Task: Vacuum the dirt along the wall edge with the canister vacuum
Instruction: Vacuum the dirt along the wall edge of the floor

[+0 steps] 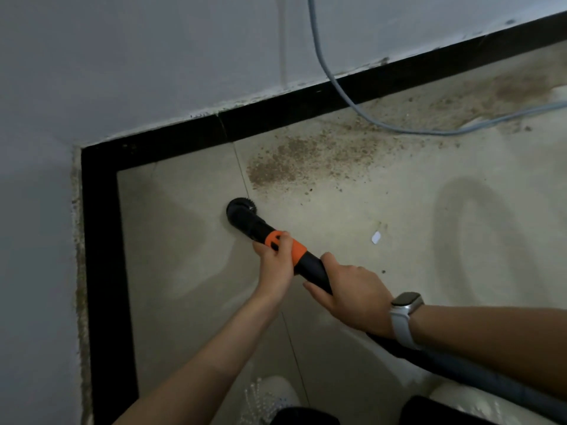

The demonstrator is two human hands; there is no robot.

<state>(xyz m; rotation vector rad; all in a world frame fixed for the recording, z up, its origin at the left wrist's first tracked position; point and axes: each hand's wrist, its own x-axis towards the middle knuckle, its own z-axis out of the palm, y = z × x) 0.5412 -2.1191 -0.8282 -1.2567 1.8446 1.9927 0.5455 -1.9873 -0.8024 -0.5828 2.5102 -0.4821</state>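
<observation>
Both hands are on the vacuum here. The left hand (274, 261) has its fingers (285, 240) wrapped round the orange plastic collar (288, 245) of the black vacuum wand (276, 240), and the right hand (349, 294) grips the black tube just behind it, fingers curled under it, thumb on top. There's a pale grey smartwatch (405, 314) on the right wrist.

The round black brush nozzle (241, 208) sits on the beige tiled floor (184, 225), right by a grout line and near the corner, a bit short of the black skirting strip (276, 113). The brown gritty dirt (291, 164) lies just beyond the nozzle, spread in a band along the foot of the pale grey wall (153, 56) and running off to the right, thicker again at the far end.

The grey ribbed vacuum hose (475, 378) trails back under the right forearm. A thin light-blue cable (325, 61) hangs down the wall and loops over the dirt. A small white scrap (376, 237) lies on the floor right of the wand.
</observation>
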